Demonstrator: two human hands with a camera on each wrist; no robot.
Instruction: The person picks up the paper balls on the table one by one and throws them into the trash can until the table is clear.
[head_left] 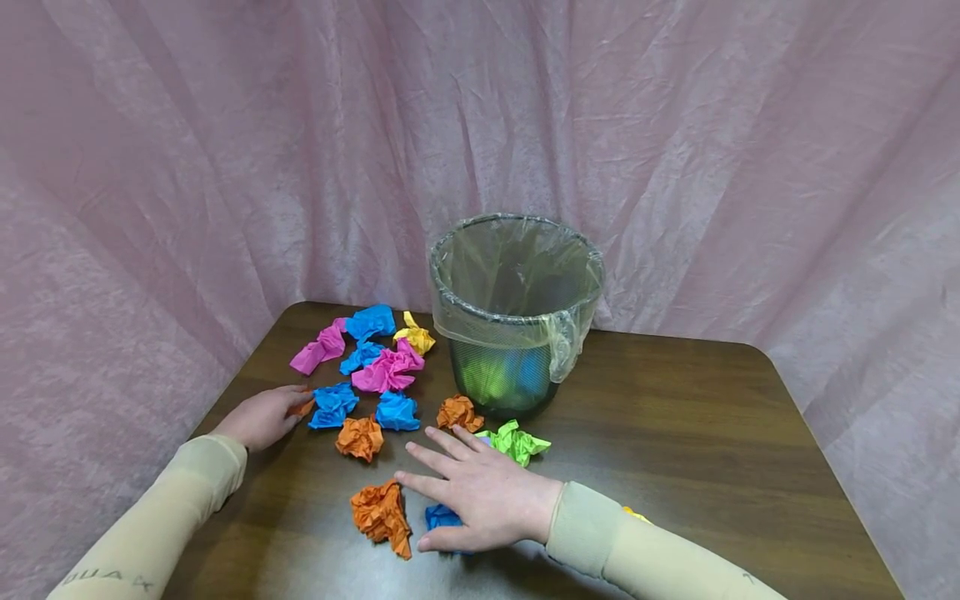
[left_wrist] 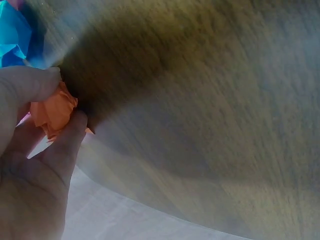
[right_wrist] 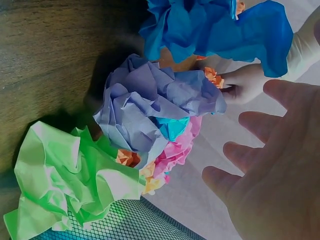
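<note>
L hand [head_left: 262,418]: pinches orange ppr. [left_wrist: 54,112], thumb opp. fingers
R hand [head_left: 491,498]: splayed, empty
Liner [head_left: 480,331]: lapped over bin rim [head_left: 517,320], prob. for anchorage

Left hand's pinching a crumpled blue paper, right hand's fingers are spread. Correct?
One error: the crumpled paper in the left hand is orange, not blue, as the left wrist view shows. The rest holds: the right hand has its fingers spread.
</note>
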